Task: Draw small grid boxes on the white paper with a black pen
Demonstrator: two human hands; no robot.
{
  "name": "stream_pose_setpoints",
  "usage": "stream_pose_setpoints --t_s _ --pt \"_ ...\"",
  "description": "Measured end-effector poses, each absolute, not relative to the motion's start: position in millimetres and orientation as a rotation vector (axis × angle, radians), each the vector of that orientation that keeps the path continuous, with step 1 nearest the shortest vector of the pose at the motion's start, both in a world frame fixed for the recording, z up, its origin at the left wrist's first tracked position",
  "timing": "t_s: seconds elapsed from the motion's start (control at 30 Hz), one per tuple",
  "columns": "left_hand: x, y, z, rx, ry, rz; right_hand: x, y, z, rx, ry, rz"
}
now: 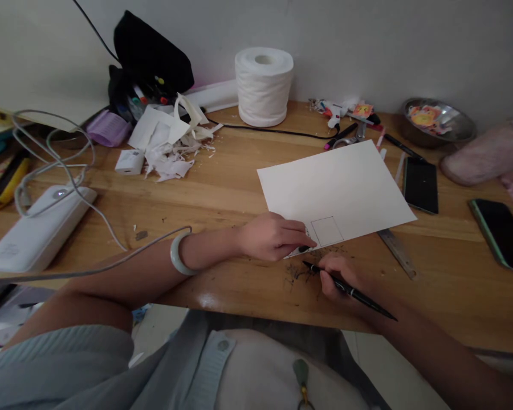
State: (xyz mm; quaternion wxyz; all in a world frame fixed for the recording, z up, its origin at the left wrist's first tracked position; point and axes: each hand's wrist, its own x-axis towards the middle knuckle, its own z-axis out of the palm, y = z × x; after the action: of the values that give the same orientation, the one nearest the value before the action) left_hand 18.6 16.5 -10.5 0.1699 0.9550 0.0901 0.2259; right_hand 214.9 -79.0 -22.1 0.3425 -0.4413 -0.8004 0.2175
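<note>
A white sheet of paper (333, 182) lies at an angle on the table, with a small square outlined in its lower part. My left hand (276, 236) rests over the sheet's lower left corner, fingers curled. A small dark piece (304, 249) shows at its fingertips; its kind is unclear. Just right of that corner, my right hand (337, 276) grips a black pen (357, 293), whose tip points left above dark scribbles (299, 276) on the wood. The tip is off the paper. A metal ruler (397, 253) sticks out from under the sheet.
Behind stand a white roll (264, 85), paper scraps (171, 142) and a black pencil case (149, 57). A power bank (38, 233) with a looped cable is at left. Two phones (421, 185), a metal bowl (438, 134) and a glue gun (334, 114) are at right.
</note>
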Motion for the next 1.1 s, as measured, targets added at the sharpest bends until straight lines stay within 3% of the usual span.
stream_pose_setpoints --t_s 0.77,1.1 --pt "20 15 -7 2.527 0.305 0.619 218 -75 -25 -1.185 -2.178 0.439" --pt "19 15 -7 2.509 0.271 0.584 214 -71 -27 -0.983 -2.236 0.271"
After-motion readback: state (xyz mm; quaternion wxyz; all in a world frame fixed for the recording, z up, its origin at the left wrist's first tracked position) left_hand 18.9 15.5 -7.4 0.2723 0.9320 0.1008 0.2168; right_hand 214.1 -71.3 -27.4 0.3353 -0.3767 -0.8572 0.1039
